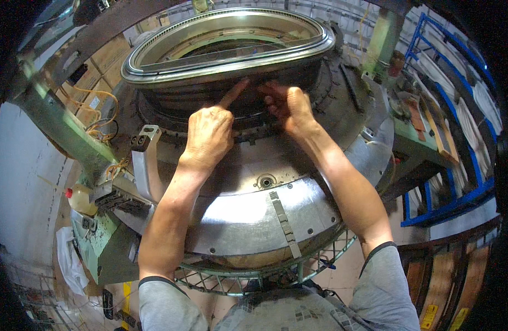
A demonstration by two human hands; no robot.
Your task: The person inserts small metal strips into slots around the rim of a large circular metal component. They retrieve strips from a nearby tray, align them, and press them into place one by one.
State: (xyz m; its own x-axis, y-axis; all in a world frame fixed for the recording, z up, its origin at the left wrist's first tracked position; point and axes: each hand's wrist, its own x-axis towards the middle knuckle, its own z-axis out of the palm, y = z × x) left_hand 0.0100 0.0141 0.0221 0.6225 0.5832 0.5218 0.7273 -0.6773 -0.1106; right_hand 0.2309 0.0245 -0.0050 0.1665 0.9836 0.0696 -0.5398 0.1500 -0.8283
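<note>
My left hand [208,135] reaches to the dark, shadowed wall [196,96] below the metal ring of a large round machine. Its index finger is stretched toward that wall, the other fingers curled under; I see nothing held. Close by on the right, my right hand [292,110] is at the same dark wall with its fingers bent together. Whether something small is in them is hidden by shadow. Above both hands lies the bright metal ring [232,73] with a toothed edge. Beneath them spreads the machine's broad metal skirt [232,215].
An upright metal bracket [146,160] stands left of my left forearm. Green posts [72,118] flank the machine. A bottle with a red cap [81,199] sits at lower left. At right are a green side table [417,146] and a blue rack [458,110] with white material.
</note>
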